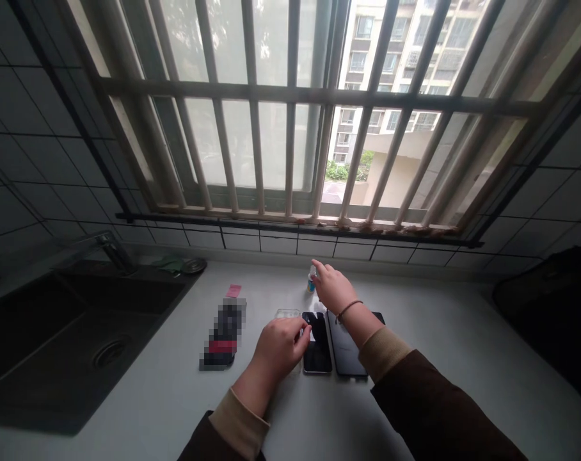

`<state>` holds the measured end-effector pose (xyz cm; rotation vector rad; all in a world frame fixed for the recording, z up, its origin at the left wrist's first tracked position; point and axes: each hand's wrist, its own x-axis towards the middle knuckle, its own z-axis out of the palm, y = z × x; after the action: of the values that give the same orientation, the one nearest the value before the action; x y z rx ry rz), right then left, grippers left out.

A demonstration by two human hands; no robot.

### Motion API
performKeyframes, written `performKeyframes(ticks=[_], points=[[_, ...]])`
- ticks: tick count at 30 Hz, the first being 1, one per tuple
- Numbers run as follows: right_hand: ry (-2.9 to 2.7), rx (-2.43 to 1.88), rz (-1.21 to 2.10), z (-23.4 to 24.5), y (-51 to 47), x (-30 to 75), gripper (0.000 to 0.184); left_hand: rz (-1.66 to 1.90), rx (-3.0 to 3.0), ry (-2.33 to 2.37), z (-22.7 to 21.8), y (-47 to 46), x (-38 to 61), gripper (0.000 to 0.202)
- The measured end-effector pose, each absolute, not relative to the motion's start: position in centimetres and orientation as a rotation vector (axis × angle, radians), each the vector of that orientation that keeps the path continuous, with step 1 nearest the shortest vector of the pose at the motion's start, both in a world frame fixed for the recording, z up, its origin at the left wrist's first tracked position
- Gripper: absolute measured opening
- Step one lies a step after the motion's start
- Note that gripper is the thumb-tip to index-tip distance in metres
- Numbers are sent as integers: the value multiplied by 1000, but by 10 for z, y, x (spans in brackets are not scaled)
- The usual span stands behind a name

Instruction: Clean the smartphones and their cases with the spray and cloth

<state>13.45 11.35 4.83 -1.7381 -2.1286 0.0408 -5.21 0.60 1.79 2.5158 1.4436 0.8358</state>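
My right hand point(336, 289) reaches to the back of the counter, its fingers closed around a small spray bottle point(311, 283) with a blue and yellow label. My left hand point(281, 346) is pinched closed above the left edge of a black-screened smartphone point(318, 352). A pale patch shows by its fingertips; whether it is held or a reflection I cannot tell. Partly under my left hand lies a clear phone case point(287, 314). Under my right wrist is a larger dark tablet point(349, 355), lying flat beside the phone.
On the left are a dark sink point(79, 397) and its faucet point(115, 253). A blurred-out dark item point(223, 336) and a small pink packet point(233, 291) lie on the white counter point(444, 358). A black bag-like object point(554, 320) stands at right. A barred window is behind.
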Motion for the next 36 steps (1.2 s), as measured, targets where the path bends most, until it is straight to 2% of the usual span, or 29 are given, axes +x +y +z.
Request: performKeyframes(ticks=[8,14,18,20,26,36], points=[[-2165,-1695,80,43,130,133,22,889,2498,1476,18,7,-51,24],[-2151,-1523,121,58,83,149,18,1094,2422,1445,22,7,-54,20],[-2144,-1340,246,67,25,157,15,1149,2431,1425,22,4,-51,56],[-2090,-1258,379,64,-1,160,15,1101,2464,1372,21,0,-47,63],[-1958,-1145,619,39,-35,169,19,825,2518,1129,24,-12,-37,32],[-1998,-996,787,22,-20,198,15,588,2419,1029,33,-11,-30,28]])
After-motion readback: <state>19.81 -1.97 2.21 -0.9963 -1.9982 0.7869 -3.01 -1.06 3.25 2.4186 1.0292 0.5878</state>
